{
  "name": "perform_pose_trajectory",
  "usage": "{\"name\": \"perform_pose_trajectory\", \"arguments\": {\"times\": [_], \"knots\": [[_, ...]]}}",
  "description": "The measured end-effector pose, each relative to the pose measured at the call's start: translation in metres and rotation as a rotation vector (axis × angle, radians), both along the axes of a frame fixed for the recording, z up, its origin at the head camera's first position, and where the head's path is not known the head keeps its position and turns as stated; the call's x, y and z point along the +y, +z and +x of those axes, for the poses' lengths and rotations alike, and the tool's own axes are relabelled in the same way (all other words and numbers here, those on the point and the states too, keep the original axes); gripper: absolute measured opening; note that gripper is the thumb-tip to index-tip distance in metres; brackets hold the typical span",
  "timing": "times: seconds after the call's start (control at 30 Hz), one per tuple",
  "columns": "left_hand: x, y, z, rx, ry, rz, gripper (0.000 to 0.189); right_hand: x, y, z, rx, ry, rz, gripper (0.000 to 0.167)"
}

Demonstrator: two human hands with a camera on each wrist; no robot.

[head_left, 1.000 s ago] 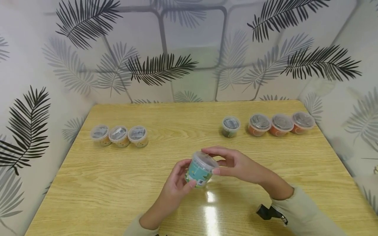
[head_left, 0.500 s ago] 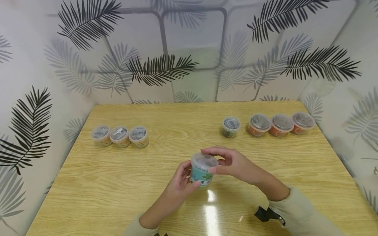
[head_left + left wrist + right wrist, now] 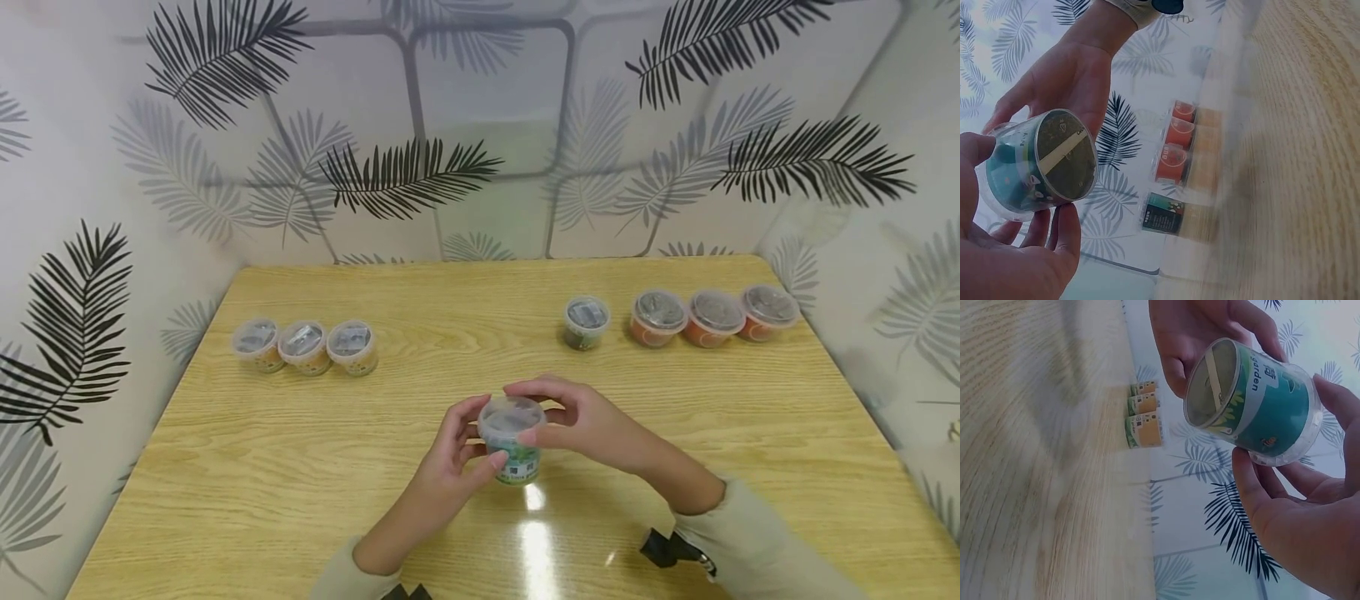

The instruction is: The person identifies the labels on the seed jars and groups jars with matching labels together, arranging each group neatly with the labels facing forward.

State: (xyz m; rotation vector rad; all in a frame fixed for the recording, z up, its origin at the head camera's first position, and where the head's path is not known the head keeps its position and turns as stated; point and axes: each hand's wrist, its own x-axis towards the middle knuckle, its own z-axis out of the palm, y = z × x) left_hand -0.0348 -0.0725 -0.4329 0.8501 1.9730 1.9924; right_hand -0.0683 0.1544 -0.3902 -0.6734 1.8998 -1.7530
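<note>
A clear plastic tub (image 3: 522, 468) with a teal label and a translucent lid is held over the middle of the table. My left hand (image 3: 450, 471) grips its left side, thumb in front and fingers behind. The right hand (image 3: 588, 425) holds the lid rim from the right, with the thumb on the near edge. In the right wrist view, the label of the tub (image 3: 1275, 409) reads "garden". Dark filling and a pale flat stick show through the base of the tub (image 3: 1066, 159) in the left wrist view.
At the back left stand three lidded tubs (image 3: 303, 348) with orange-yellow labels. A dark green lidded tub (image 3: 585, 323) is at the back right, beside three red-orange tubs (image 3: 716, 317). A patterned cloth (image 3: 487, 100) hangs behind the wooden table (image 3: 262, 475).
The tub has tilted more upright and turned in the hands, bringing a QR code and lettering to the front. Both hands have shifted slightly with it, still holding on.
</note>
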Motion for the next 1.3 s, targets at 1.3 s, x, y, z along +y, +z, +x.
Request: {"name": "perform_pose_trajectory", "arguments": {"times": [1.3], "knots": [[-0.012,0.020,-0.028,-0.105,0.046,-0.067,0.066,-0.005,-0.017,-0.010,-0.020,-0.129,-0.150,0.054]]}}
